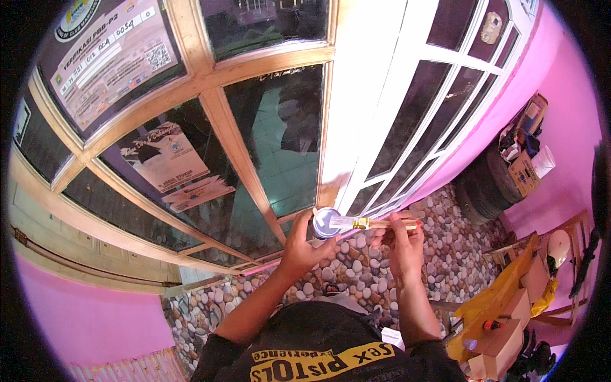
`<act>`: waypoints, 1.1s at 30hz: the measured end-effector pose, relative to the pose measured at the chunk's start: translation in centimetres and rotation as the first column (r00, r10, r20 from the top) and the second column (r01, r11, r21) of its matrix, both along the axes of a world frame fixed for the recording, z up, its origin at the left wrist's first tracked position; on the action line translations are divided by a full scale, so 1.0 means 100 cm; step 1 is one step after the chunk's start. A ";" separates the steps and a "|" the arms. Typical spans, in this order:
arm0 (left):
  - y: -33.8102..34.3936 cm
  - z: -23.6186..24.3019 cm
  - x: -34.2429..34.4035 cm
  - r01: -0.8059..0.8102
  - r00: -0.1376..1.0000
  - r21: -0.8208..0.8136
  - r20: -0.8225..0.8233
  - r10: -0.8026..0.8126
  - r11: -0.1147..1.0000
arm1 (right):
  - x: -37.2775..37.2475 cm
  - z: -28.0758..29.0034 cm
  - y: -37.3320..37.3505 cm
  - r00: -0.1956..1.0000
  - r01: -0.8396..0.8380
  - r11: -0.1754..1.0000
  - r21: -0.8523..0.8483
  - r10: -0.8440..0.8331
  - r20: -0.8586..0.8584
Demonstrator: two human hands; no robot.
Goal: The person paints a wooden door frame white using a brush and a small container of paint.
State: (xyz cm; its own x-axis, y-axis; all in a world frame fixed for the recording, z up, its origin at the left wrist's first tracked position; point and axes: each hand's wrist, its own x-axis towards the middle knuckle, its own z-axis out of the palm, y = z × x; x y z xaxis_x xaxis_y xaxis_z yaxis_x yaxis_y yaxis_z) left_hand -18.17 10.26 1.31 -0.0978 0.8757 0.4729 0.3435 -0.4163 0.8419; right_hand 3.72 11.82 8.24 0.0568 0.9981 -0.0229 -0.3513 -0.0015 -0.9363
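My left hand [307,248] grips a small round can [323,228] with pale contents, held in front of the window's lower part. My right hand [404,248] holds a paintbrush [375,223] horizontally, its pale bristles over the can's opening; I cannot tell whether they touch what is inside. Just beyond the hands stands a wooden window frame [213,76] in bare light brown, with dark glass and paper notices [168,159] on it. Its corner post [356,76] and the narrower window frame [439,56] to the right are white.
Pink walls [554,76] flank the window. At right, stacked tires [478,188] carry boxes and a white container [543,161]. Lower right are cardboard [499,347], yellow material and wooden frames. The floor [452,254] has a pebble pattern. A wooden panel [76,245] is at left.
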 end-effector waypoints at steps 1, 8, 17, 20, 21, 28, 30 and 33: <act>0.004 0.000 0.001 0.004 1.000 0.006 -0.002 -0.004 1.000 | 0.001 -0.001 0.002 1.000 0.004 1.000 0.006 -0.004 -0.002; 0.029 0.010 0.009 0.006 0.999 -0.040 0.036 -0.004 0.999 | -0.007 0.012 0.011 0.981 0.182 0.973 0.144 -0.170 -0.087; 0.016 -0.005 -0.003 -0.057 0.997 -0.002 0.055 0.057 0.998 | -0.040 0.063 0.049 0.937 0.257 0.841 0.476 -0.337 0.090; 0.005 -0.008 -0.009 -0.054 0.998 -0.014 0.027 0.055 0.998 | -0.046 0.076 0.064 0.929 0.243 0.815 0.526 -0.352 0.116; 0.002 -0.008 -0.010 -0.046 0.999 -0.041 0.027 0.047 0.998 | -0.047 0.083 0.069 0.908 0.231 0.791 0.566 -0.385 0.168; -0.034 -0.015 -0.029 -0.074 0.997 -0.159 0.021 0.079 0.985 | -0.057 0.130 0.079 0.883 0.282 0.612 0.739 -0.466 0.049; -0.050 -0.023 -0.032 -0.076 0.991 -0.247 0.090 0.101 0.966 | -0.050 0.118 0.074 0.831 0.243 0.568 0.786 -0.541 0.134; -0.068 -0.022 -0.038 -0.117 0.988 -0.319 0.058 0.143 0.940 | -0.043 0.088 0.059 0.775 0.061 0.647 0.760 -0.510 0.372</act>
State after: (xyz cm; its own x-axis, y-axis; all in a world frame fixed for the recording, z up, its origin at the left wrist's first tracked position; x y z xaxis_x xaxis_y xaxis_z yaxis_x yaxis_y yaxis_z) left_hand -22.01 3.48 -0.85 -0.2470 0.9553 0.1623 0.3035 -0.0828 0.9492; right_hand -0.54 17.71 17.06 0.1197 0.6298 0.7675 0.3161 0.7086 -0.6308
